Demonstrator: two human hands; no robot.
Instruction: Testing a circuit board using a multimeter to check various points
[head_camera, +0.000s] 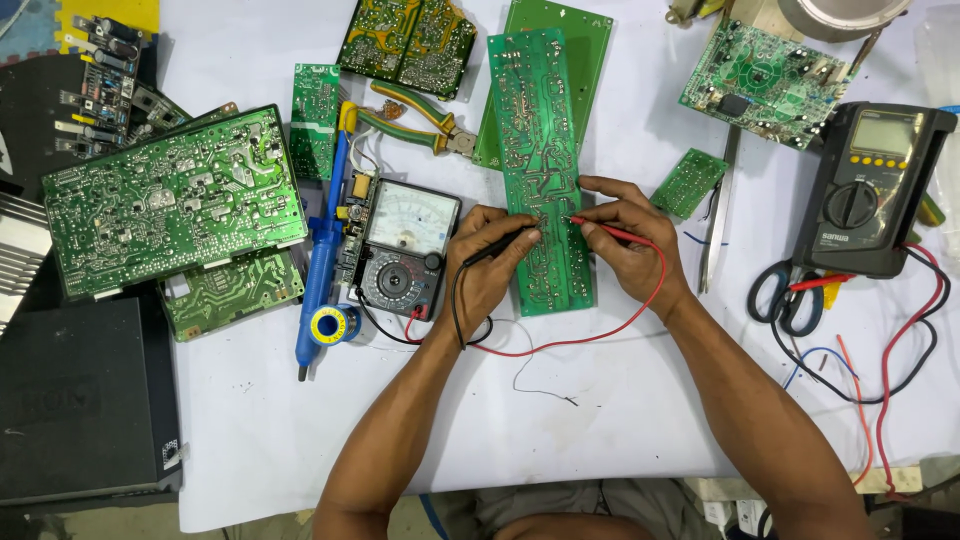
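Left hand (487, 262): its grip is closed around a black probe (503, 243), tip set on the long green board (540, 170) near its middle.
Right hand (628, 240): its grip pinches a red probe (603, 229), tip touching the same board just right of the black tip.
Long green board: lies solder side up at the centre of the white counter (600, 400), running far to near, on top of a second green board at its far end.
Leads: a red wire (590, 338) and a black wire loop near the wrists and run left to the analogue meter (403, 250).
Analogue meter: just left of the left hand, dial facing up.
Blue desoldering pump (320, 260): left of the meter, with a solder spool (328, 325) at its near end.
Pliers (420, 118): far of the meter, green and yellow handles.
Large circuit board (170, 200): far left, on top of others.
Digital multimeter (870, 185): right side, well apart from the hands, scissors (785, 295) near it.
Tweezers (718, 230): right of the right hand.
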